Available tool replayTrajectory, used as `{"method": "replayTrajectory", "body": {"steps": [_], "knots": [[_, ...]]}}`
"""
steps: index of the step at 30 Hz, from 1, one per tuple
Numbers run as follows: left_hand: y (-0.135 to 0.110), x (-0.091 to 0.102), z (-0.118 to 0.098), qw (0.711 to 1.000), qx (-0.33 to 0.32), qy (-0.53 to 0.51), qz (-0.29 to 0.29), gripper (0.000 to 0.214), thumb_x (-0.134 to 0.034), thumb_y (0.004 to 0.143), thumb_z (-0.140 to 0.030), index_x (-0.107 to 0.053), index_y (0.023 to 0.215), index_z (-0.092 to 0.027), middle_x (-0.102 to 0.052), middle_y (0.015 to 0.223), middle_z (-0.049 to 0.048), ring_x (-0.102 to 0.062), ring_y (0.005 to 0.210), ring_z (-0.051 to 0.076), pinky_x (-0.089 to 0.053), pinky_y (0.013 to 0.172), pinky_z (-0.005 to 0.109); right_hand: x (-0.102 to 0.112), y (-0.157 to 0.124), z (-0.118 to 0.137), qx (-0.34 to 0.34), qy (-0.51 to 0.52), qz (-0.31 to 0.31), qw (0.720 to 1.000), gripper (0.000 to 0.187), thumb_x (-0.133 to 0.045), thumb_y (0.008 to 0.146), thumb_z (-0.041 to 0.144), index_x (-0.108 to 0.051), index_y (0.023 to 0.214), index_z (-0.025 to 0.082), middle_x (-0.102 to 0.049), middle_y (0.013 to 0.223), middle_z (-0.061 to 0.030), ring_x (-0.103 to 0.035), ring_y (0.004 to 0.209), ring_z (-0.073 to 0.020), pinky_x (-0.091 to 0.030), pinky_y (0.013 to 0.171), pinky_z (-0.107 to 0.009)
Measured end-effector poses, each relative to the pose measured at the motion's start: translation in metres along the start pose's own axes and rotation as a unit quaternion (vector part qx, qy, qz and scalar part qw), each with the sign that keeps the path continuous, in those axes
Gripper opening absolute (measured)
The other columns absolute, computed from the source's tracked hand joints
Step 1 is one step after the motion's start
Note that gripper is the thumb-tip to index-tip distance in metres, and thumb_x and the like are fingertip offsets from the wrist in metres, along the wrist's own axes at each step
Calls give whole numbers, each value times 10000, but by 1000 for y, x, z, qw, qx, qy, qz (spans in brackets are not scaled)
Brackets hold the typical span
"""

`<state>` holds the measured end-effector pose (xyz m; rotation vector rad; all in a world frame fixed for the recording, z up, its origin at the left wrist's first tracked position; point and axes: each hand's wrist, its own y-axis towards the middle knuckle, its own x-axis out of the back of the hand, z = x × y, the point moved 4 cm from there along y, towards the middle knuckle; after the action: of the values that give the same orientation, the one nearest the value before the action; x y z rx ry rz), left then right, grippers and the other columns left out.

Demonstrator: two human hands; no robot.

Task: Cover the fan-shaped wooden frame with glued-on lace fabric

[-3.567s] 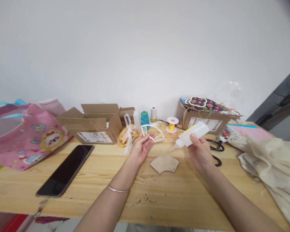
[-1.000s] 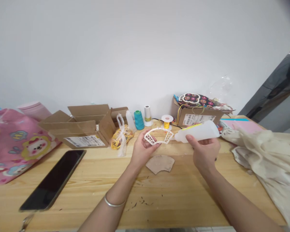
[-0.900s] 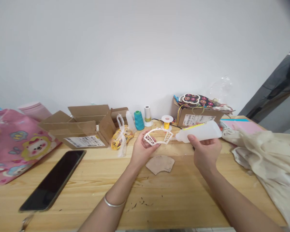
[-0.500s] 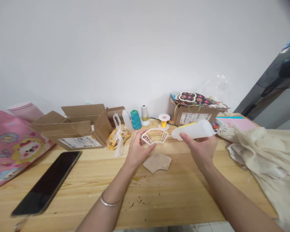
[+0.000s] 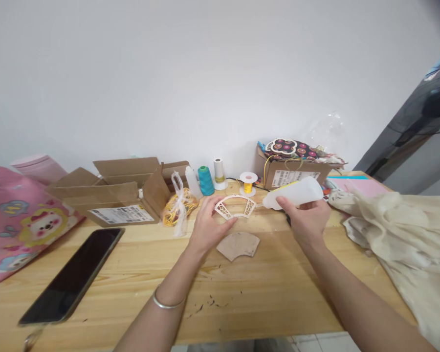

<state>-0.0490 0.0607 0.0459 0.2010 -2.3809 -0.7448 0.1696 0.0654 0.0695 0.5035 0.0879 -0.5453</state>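
Between the thumb and fingers of my left hand [image 5: 209, 220] is a pale fan-shaped frame [image 5: 250, 207] with lattice cut-outs at both ends. My right hand [image 5: 310, 220] grips a white squeeze bottle [image 5: 297, 193], tilted so that its narrow nozzle points left. The nozzle tip is at the frame's right end; whether it touches cannot be made out. Below the frame, a fan-shaped beige piece [image 5: 238, 246] lies flat on the wooden table [image 5: 278, 293].
Behind my hands stand a teal thread cone [image 5: 206, 181], a white spool [image 5: 219, 173] and a yellow thread spool [image 5: 248, 186]. Cardboard boxes [image 5: 110, 198] flank them. A phone [image 5: 73, 276] lies at left, cream cloth [image 5: 399, 234] at right.
The bottle has tipped a little more, its base higher and its nozzle slightly lower by the frame's right end. My left hand keeps the frame in nearly the same place.
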Motion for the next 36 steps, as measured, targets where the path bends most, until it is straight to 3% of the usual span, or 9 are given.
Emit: {"method": "replayTrajectory", "body": {"steps": [23, 36], "knots": [[-1, -1, -2, 999, 15, -32, 1, 444, -660, 631, -302, -517, 1037, -194, -525, 1081, 75, -518, 1018, 221, -422, 876, 385, -1, -6, 0, 25, -62, 24, 997, 388, -775, 421, 309, -600, 723, 140, -642, 656, -27, -597, 600, -184, -504, 573, -339], [-2, -2, -1, 999, 20, -45, 7, 442, -664, 627, -308, -518, 1031, -201, -531, 1069, 74, -537, 977, 217, -426, 868, 386, 4, -1, -3, 64, -74, 11, 995, 374, -766, 458, 310, -610, 758, 151, -655, 736, -49, -605, 676, -196, -506, 648, -372]]}}
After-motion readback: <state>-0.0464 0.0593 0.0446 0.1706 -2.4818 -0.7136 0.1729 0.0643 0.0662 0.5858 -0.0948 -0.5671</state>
